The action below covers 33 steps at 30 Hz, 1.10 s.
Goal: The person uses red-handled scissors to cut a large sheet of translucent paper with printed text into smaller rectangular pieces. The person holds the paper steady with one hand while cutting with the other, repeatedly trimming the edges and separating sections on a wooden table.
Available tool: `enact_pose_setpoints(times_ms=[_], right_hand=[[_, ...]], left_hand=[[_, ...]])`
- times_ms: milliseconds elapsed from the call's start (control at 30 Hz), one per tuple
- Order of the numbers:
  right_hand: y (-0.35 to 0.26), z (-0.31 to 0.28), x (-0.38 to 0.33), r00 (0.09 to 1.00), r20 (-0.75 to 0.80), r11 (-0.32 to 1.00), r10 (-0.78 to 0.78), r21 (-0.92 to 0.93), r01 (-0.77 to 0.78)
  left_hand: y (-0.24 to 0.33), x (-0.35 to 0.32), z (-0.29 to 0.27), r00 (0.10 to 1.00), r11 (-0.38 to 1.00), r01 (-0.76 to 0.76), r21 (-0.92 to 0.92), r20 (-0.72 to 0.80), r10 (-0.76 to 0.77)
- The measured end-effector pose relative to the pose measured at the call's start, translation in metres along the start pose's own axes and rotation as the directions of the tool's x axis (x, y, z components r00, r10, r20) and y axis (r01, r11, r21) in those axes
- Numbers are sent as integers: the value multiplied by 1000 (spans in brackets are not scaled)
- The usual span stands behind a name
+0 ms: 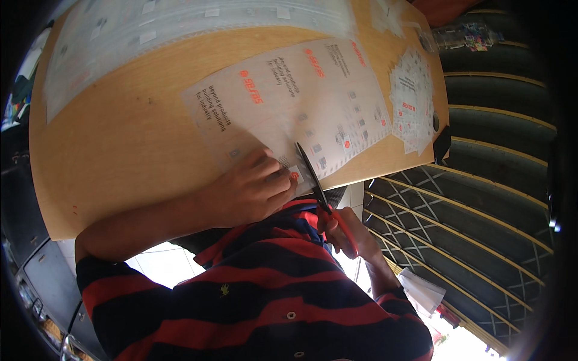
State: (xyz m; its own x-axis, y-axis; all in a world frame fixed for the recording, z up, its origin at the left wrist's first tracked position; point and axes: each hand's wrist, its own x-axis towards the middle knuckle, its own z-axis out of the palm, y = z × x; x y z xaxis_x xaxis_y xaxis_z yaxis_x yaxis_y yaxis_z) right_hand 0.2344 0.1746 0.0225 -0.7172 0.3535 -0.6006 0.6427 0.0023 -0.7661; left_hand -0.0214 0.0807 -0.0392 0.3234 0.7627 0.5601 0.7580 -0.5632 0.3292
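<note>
A large translucent sheet [271, 114] printed in red and black lies on the wooden table, its near end reaching the front edge. My left hand [256, 186] rests on that near end, fingers curled and closed on the sheet by a small white label. Red-handled scissors [312, 171] are in my right hand [351, 231], just off the table's front edge. Their dark blades point away from me and lie along the sheet's near end. Whether the blades are parted or closed is hard to make out.
The wooden table [108, 162] bears more large translucent sheets [138, 36] at the far left. Smaller printed pieces [412, 99] lie piled at the right, and a clear plastic item [466, 37] sits beyond the far right edge. A dark shutter with yellow bars [481, 144] stands close on the right.
</note>
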Motion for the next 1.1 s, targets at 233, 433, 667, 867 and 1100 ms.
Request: enact_pose_setpoints(times_ms=[233, 433, 667, 867, 1100], right_hand=[[-5, -4, 11, 996, 26, 995, -87, -55, 88], [-10, -3, 11, 999, 33, 998, -39, -41, 40], [-16, 0, 15, 998, 22, 997, 63, -52, -61], [-31, 3, 19, 993, 7, 991, 119, -54, -119], [-43, 0, 22, 988, 19, 985, 153, -83, -151]], left_hand=[[-1, 1, 1, 998, 999, -31, 35, -59, 34], [0, -1, -3, 998, 998, -59, 18, -15, 59], [2, -5, 0, 999, 996, -31, -82, -36, 28], [0, -7, -2, 997, 996, -67, -50, -30, 66], [3, -6, 3, 996, 998, -48, -39, -72, 45]])
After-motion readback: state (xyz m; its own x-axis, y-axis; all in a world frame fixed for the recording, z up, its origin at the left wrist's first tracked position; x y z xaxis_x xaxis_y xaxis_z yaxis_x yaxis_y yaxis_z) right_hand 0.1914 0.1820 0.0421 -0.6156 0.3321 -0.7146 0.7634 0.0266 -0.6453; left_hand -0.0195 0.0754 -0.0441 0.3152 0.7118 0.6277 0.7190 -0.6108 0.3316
